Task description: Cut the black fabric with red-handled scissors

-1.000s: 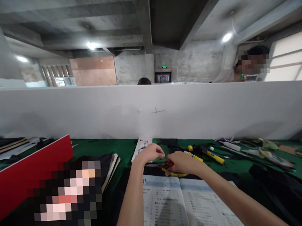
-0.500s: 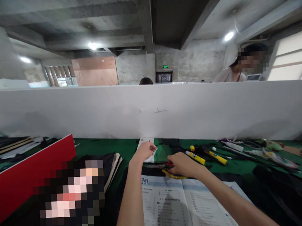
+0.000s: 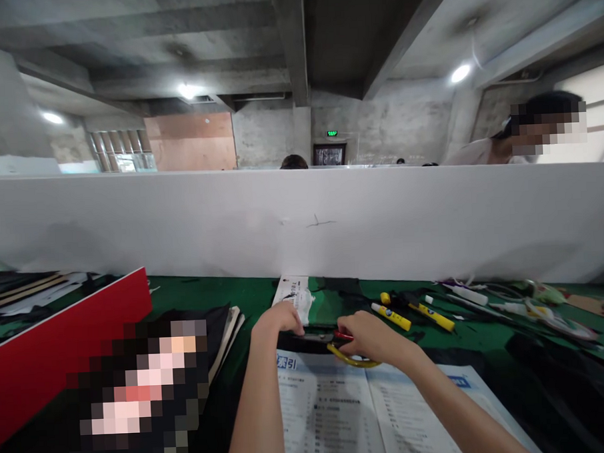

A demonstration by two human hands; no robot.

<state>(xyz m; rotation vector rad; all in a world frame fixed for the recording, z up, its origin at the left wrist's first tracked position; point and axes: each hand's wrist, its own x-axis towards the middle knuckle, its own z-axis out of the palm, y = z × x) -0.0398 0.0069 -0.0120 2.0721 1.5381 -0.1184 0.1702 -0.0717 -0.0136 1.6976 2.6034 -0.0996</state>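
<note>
My right hand (image 3: 369,336) is closed on a pair of scissors (image 3: 355,359) with yellow and red handles. The blades point left across the top edge of a black sheet (image 3: 468,358). By the blade tips, my left hand (image 3: 279,321) is bent down with its fingers pressed together at that edge; what they pinch is hidden. Under both forearms lies a printed paper (image 3: 340,412) with a centre fold, on top of the black sheet. Just beyond my left hand is a torn white printed slip (image 3: 292,292).
Yellow glue sticks (image 3: 391,316) lie right of my right hand. Farther right are tangled scraps and tubes (image 3: 530,303). Left stand a red board (image 3: 86,329) and a black-covered stack (image 3: 219,330). A white partition (image 3: 206,224) closes off the back, with a person (image 3: 479,150) beyond it.
My left hand has come down and toward me, off the white slip to beside the scissor tips, uncovering the slip's print. My right hand has shifted slightly nearer with the scissors. The person behind moved right.
</note>
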